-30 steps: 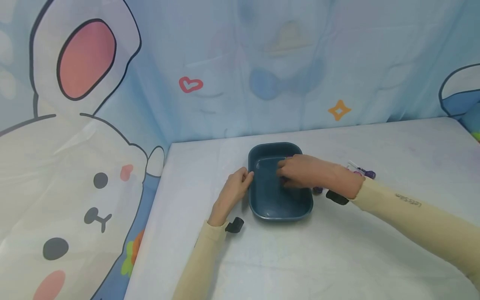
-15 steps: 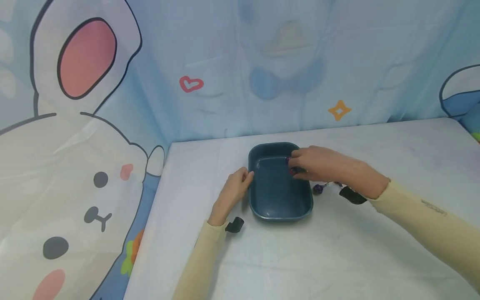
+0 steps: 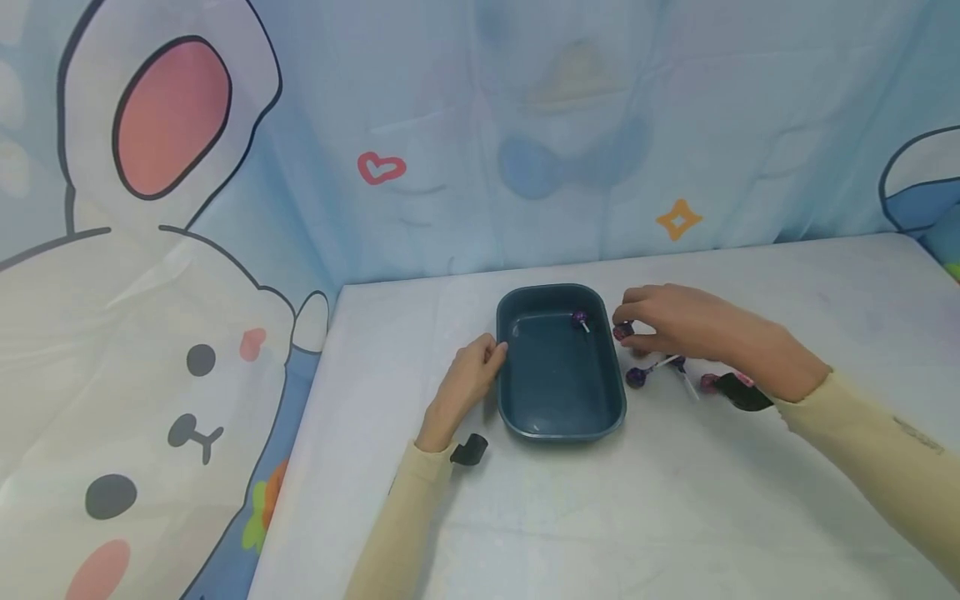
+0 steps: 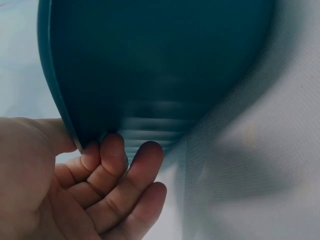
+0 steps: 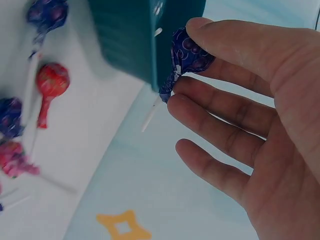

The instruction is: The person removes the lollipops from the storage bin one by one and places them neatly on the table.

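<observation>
A dark teal rectangular box [image 3: 561,400] stands on the white table. My left hand [image 3: 467,372] grips its left rim, thumb over the edge and fingers curled against the outer wall [image 4: 165,65]. Just outside the right rim, my right hand [image 3: 678,321] pinches a lollipop in a dark purple wrapper [image 5: 187,54] between thumb and fingers, its white stick pointing down and away. One purple lollipop [image 3: 580,317] lies inside the box near the far right corner.
Several lollipops lie on the table to the right of the box, among them a purple one [image 3: 636,377] and a red one [image 5: 52,80]. Some are partly hidden under the right wrist and its black camera [image 3: 742,392]. A printed blue curtain [image 3: 465,225] hangs behind the table.
My right hand has moved right, out of the box and past its right rim, bringing a lollipop with it. The lollipop inside is now uncovered. My left hand stays at the rim.
</observation>
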Action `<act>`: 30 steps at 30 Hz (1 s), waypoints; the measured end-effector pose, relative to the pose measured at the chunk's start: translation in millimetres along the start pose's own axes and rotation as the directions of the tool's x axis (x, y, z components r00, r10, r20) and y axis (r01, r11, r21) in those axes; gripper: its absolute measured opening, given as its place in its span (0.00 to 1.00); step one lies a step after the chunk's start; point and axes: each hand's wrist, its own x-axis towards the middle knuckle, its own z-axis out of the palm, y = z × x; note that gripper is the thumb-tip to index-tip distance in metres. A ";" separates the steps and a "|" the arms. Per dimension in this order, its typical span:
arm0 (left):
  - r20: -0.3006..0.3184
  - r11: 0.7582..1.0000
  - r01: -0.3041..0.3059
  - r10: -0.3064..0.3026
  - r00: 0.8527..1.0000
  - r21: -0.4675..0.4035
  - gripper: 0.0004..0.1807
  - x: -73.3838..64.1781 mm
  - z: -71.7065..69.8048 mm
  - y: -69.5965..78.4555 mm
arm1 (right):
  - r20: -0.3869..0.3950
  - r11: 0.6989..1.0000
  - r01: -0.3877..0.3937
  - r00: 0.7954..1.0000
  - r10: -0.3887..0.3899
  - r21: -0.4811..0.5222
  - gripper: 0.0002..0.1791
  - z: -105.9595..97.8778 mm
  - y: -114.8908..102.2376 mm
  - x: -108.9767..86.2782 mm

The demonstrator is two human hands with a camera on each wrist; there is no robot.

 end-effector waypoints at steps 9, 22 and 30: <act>-0.001 1.000 0.014 -0.014 1.000 0.004 0.17 0.1 0.4 0.1 | 0.038 0.994 -0.109 0.993 0.107 0.031 0.15 3.9 20.1 -25.1; 0.004 1.000 0.002 -0.002 1.000 -0.005 0.18 0.5 1.0 -1.2 | 0.087 0.957 -0.278 0.959 0.271 0.087 0.19 24.3 59.1 -71.5; 0.007 1.000 0.016 -0.016 1.000 0.007 0.18 0.8 0.5 0.7 | 0.126 0.918 -0.385 0.920 0.372 0.096 0.23 33.8 75.3 -96.2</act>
